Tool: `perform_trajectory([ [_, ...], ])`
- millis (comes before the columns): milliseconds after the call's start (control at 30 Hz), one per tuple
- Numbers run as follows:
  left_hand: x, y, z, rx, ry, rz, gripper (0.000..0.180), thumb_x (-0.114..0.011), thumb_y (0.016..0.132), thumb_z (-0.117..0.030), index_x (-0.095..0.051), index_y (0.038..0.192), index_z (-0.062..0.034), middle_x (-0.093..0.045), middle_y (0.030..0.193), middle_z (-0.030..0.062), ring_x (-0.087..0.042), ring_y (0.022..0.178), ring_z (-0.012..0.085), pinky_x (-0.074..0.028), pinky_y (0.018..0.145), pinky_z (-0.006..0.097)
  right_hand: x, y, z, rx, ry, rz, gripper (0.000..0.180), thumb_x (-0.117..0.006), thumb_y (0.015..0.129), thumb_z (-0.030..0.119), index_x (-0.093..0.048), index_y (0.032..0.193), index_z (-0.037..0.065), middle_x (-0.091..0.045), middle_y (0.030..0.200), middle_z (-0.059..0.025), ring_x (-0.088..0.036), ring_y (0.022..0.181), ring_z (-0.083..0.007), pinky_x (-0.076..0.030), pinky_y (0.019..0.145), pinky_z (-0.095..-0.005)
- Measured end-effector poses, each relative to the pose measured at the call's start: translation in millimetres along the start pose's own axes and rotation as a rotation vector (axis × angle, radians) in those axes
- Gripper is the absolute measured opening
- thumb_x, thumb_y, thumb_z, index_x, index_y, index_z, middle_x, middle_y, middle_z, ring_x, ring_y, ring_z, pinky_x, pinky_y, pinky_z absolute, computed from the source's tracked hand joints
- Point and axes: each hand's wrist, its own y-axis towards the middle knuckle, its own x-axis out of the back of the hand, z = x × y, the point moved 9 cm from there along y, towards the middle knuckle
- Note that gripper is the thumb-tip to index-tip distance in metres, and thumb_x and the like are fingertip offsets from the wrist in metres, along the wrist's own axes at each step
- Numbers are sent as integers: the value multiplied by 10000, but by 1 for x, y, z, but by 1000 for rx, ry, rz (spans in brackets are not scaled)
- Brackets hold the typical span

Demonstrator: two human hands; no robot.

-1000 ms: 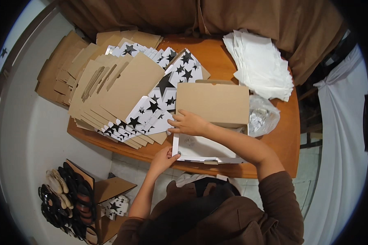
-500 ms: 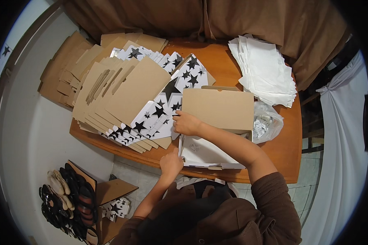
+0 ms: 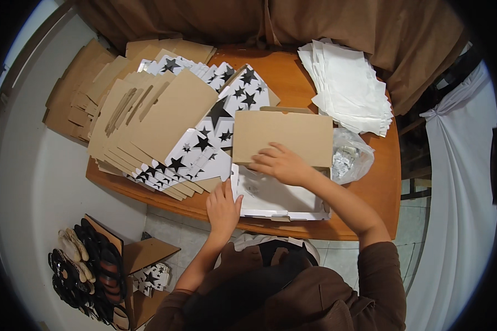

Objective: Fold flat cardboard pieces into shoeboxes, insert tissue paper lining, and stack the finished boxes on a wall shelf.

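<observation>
A cardboard box stands at the near edge of the table, its brown lid [image 3: 281, 135] folded back on the far side. White paper [image 3: 281, 190] lines its white tray, and a small clear-looking packet seems to lie at the left inside, partly under my arm's shadow. My right hand [image 3: 284, 164] reaches over the tray, fingers spread against the lower part of the lid. Beside the tray's left wall, my left hand [image 3: 223, 211] has its fingers stretched out, the fingertips at that wall. Neither hand grips anything.
Fanned flat boxes [image 3: 174, 118] printed with black stars cover the table's left side. White paper sheets [image 3: 348, 91] lie at the back right. A clear plastic bag [image 3: 352, 157] of small packets touches the box's right side. Sandals [image 3: 94, 265] sit at lower left.
My right hand has moved from the box's left corner rightward onto the lid, its fingers spreading. My left hand has opened out along the tray's left wall. The view has shifted slightly.
</observation>
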Motion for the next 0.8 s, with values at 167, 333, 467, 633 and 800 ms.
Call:
perform_trajectory([
  [167, 18, -11, -92, -483, -182, -149, 374, -651, 803, -189, -572, 1142, -53, -551, 1131, 106, -512, 1057, 275, -374, 910, 463, 49, -99, -23, -67, -63, 107, 223, -532, 803, 150, -600, 1012, 111, -599, 1072, -22, -536, 1072, -190, -378, 1004, -386],
  [333, 1, -44, -180, -803, -327, -77, 299, -654, 794, -176, -615, 1078, -93, -593, 1063, 30, -557, 985, 201, -408, 885, 399, 64, -170, -13, -24, -69, 112, 187, -545, 793, 147, -586, 970, 102, -599, 1030, -45, -564, 1008, -196, -424, 960, -370],
  [467, -5, -73, -233, -948, -227, -186, 281, -653, 798, -220, -627, 1049, -96, -604, 1021, 12, -564, 953, 158, -423, 853, 357, 67, -206, 7, 191, -52, 81, 248, -511, 823, 161, -592, 1048, 94, -600, 1099, -62, -566, 1054, -187, -418, 982, -374],
  [633, -13, -70, -249, -531, -200, -203, 371, -683, 774, -242, -601, 1065, -28, -588, 1034, 60, -541, 978, 200, -401, 854, 371, 56, -209, -5, 298, -5, 136, 391, -473, 856, 161, -545, 1236, 100, -563, 1236, -40, -496, 1198, -177, -340, 1072, -397],
  [800, -25, -75, -248, -265, -112, -205, 369, -708, 746, -250, -602, 1016, -21, -587, 1020, 57, -523, 1016, 231, -368, 915, 390, 45, -200, -19, 407, 24, 143, 387, -486, 854, 154, -540, 1235, 105, -563, 1237, -21, -495, 1187, -157, -303, 1103, -414],
])
